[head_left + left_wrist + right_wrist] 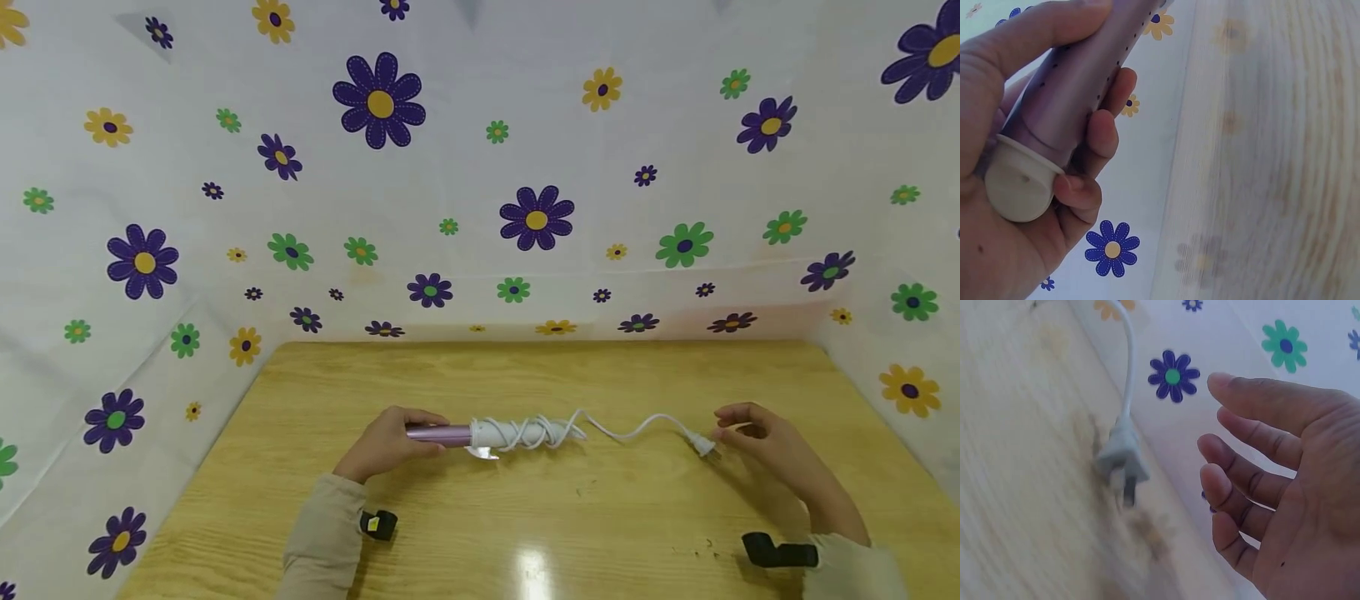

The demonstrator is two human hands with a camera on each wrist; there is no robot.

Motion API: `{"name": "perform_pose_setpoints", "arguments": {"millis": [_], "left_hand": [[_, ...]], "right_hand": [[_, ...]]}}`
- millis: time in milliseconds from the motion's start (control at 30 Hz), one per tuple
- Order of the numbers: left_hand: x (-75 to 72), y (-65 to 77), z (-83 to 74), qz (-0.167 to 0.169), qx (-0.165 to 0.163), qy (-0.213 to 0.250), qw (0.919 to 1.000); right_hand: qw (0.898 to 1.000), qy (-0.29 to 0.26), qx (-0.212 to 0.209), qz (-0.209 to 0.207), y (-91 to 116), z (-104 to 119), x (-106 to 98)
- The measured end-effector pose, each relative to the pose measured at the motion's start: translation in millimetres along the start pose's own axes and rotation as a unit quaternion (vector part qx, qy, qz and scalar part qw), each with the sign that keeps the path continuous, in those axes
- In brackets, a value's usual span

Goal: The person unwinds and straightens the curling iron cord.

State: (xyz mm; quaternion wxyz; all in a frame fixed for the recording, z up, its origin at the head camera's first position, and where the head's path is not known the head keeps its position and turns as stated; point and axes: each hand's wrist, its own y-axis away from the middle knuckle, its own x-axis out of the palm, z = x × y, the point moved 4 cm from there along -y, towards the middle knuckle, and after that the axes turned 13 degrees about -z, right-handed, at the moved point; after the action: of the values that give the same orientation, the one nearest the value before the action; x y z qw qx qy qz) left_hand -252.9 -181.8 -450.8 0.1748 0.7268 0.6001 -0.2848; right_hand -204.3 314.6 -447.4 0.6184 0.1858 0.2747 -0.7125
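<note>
Where the left hand [386, 442] grips: its fingers [1102, 134] curl round the lilac tube [441, 436] of a hand-held appliance, thumb along one side and the other fingertips wrapping in from the opposite side.
Butt of the tube: a white cap [1022, 184] sits against the palm; small dark dots run in rows along the lilac surface.
Right hand: this hand [772, 446] has its fingers [1232, 458] spread and loosely bent, with gaps between them, and stands just beside the plug, apart from it in the right wrist view.
Plug: white, two-pronged, the plug [1121, 456] is at the free end of the cord; whether it touches the bench I cannot tell.
Cord: the white cord [1130, 369] winds in crossing turns round the appliance, then runs in a loose wave toward the right hand.
Appliance: it lies level between the two hands, its white section [487, 433] beyond the left fingertips, with a white clip [482, 453] jutting on the near side.
Wrists: beige sleeves [326, 525], a black device [780, 552] at each cuff.
Bench: yellowish wood grain [465, 517], dark specks near the right cuff.
Backdrop: white cloth [450, 167] printed with purple, green and yellow flowers.
</note>
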Motion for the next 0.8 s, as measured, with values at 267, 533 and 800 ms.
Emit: {"name": "perform_pose_setpoints", "arguments": {"millis": [267,533,800], "left_hand": [[-6.6,-1.0,-2.5,-0.004,0.002,-0.005,1.0000],[-5.4,-0.4,-1.1,-0.001,0.006,0.006,1.0000],[-4.4,-0.3,-1.0,-0.007,0.020,0.004,0.9998]], "right_hand": [[0.998,-0.015,-0.049,0.030,-17.5,45.0,22.8],[0.990,-0.047,-0.063,0.116,-35.4,79.0,71.2],[0.985,-0.048,-0.056,0.158,-39.1,87.1,102.2]]}}
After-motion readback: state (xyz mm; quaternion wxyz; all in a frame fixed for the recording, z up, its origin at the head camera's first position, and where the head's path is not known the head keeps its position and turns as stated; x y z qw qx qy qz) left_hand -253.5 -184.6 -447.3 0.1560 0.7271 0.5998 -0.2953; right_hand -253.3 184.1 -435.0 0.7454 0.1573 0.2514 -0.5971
